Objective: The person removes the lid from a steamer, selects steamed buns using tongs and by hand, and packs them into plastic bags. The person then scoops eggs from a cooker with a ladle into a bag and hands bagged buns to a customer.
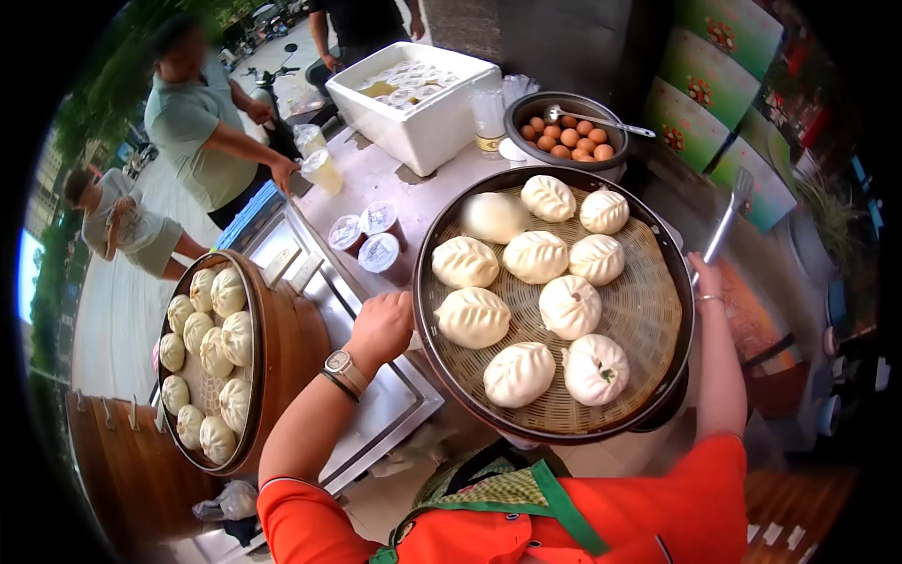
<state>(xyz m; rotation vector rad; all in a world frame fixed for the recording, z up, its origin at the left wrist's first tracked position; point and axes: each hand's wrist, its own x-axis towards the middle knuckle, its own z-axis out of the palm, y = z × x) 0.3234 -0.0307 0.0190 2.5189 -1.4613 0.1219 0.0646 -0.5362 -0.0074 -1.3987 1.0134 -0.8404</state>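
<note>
A round dark-rimmed steamer basket with a woven base is held in front of my body, tilted toward me. Several steamed buns sit on it, mostly toward its left side; one at the upper left is blurred. My left hand is closed at the basket's left rim, its fingertips partly hidden. At the opposite rim is my right hand, also closed, with metal tongs sticking up from it. How its fingers divide between rim and tongs is partly hidden.
Another steamer of buns stands at left on a metal counter. Sealed cups, a white foam box and a pot of brown eggs are beyond. A person reaches toward drinks; others stand behind.
</note>
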